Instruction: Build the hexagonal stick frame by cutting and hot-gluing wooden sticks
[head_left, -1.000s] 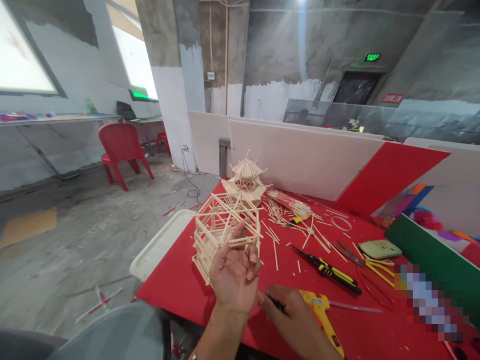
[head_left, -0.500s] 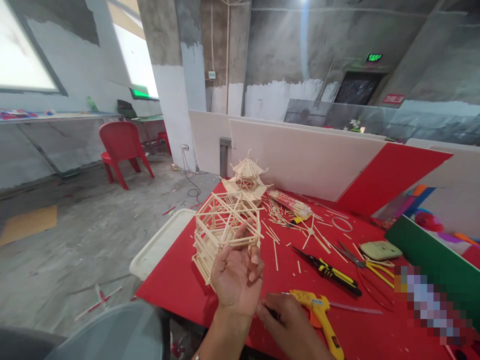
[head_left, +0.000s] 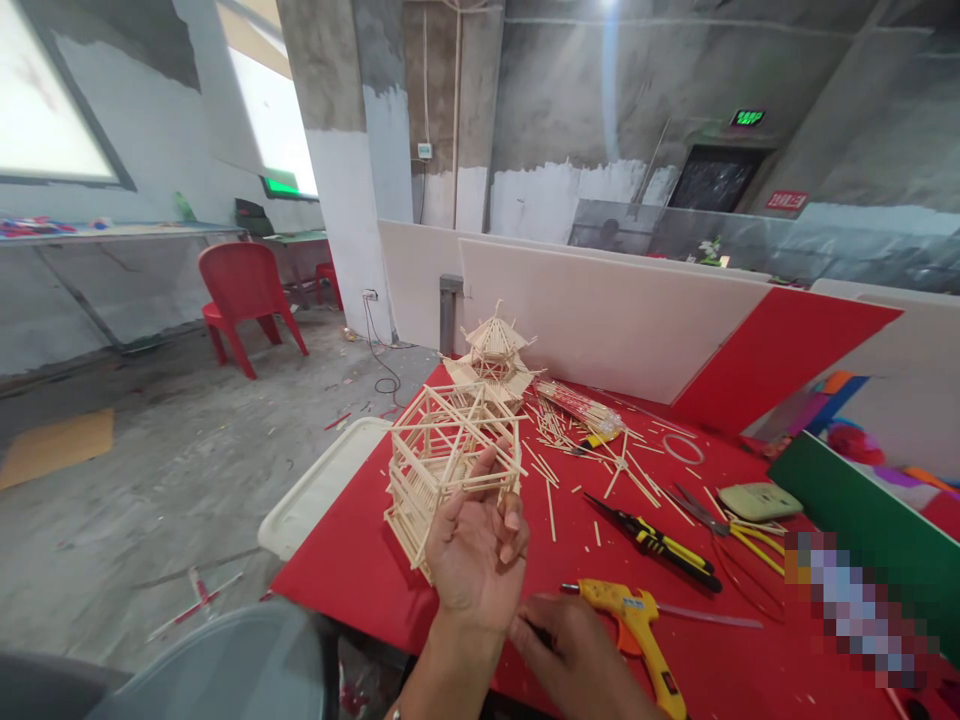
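Observation:
My left hand is turned palm up at the front side of a six-sided frame of thin wooden sticks. Its index finger stretches in among the sticks, while the other fingers curl loosely and the palm is bare. Close by my left wrist, my right hand has its fingers bent together; what they hold, if anything, is hidden. Just right of that hand lies a yellow hot glue gun with a clear glue stick in its back. A finished-looking stick pagoda roof stands behind the frame.
On the red tabletop lie yellow-black pliers, yellow-handled scissors, a bundle of sticks, a cutter knife and loose sticks. A green board edges the right side. A grey bin stands front left.
My right hand has shifted slightly left and down, baring the glue gun's nozzle. The left hand has moved a touch to the right; the stick frame stays in place.

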